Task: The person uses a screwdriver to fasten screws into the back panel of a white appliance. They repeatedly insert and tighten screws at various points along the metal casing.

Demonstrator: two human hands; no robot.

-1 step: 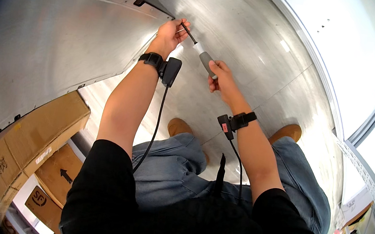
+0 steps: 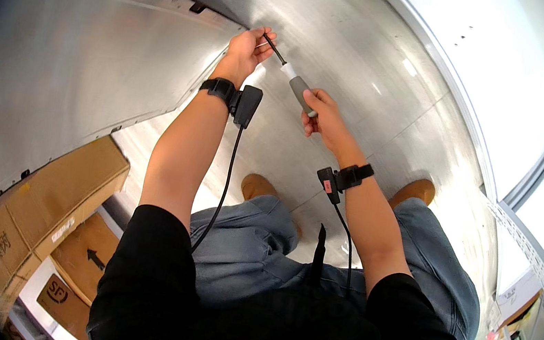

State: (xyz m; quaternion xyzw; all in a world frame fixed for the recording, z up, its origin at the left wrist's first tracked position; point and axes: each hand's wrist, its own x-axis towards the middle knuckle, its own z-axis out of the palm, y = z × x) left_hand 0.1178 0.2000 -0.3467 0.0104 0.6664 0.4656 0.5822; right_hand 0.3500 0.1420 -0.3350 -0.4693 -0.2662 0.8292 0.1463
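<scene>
A screwdriver [image 2: 299,89] with a grey and white handle and a dark shaft slants up and left, off the floor. My right hand [image 2: 324,113] is closed around the rear of its handle, thumb along the side. At the other end, the fingers of my left hand [image 2: 249,47] are bent and pinched about the shaft's tip. Whether a small screw sits there too, I cannot make out. Just left of that hand is the corner of a large silver metal panel [image 2: 99,62], with fasteners and dark clips along its edges.
Cardboard boxes [image 2: 39,196] are stacked at the lower left, below the panel. A white wall or cabinet [image 2: 495,69] runs along the right. Grey plank flooring [image 2: 392,103] lies under my hands and brown shoes [image 2: 259,186]. Black cables [image 2: 225,184] trail from the wrist devices.
The panel and the floor sit very slightly further left in the picture. Both hands keep their hold on the screwdriver, with hardly any movement.
</scene>
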